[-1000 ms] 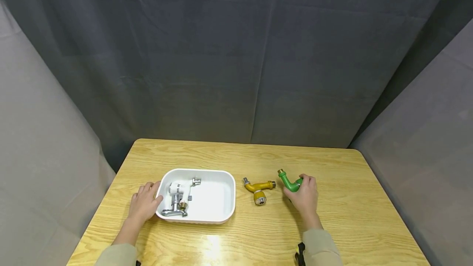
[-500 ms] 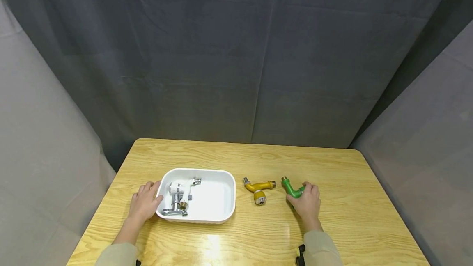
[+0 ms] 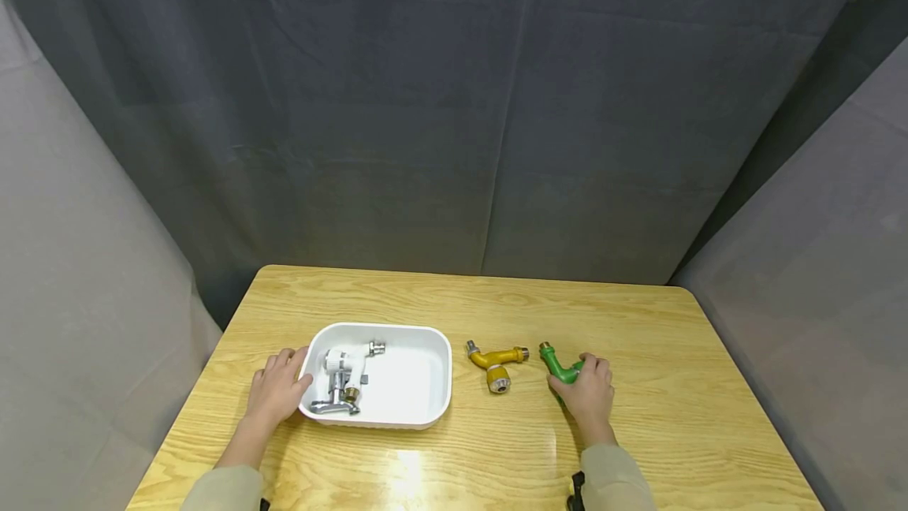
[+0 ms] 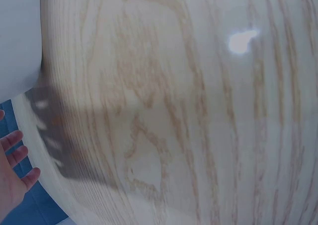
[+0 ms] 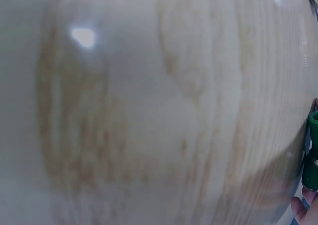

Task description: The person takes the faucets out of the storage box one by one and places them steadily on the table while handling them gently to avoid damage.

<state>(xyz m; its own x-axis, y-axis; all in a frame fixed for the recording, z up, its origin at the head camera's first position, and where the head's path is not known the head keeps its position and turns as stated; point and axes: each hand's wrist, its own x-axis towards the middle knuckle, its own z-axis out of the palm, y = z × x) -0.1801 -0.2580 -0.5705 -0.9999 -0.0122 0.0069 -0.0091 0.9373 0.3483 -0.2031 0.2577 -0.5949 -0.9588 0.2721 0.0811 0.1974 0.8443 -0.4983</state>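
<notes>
The right hand (image 3: 587, 398) pinches the green tap (image 3: 556, 367) right of the yellow tap (image 3: 498, 359), an off-centre hold that could let it twist loose, while the left hand (image 3: 273, 393), loosely spread, touches the white tub (image 3: 407, 377).

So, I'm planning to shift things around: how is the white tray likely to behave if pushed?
The white tray looks like rigid plastic, so it should hold its shape. It may slide easily, as the table looks smooth and glossy. The white tap and chrome tap sit at its left end, so that side is probably heavier.
</notes>
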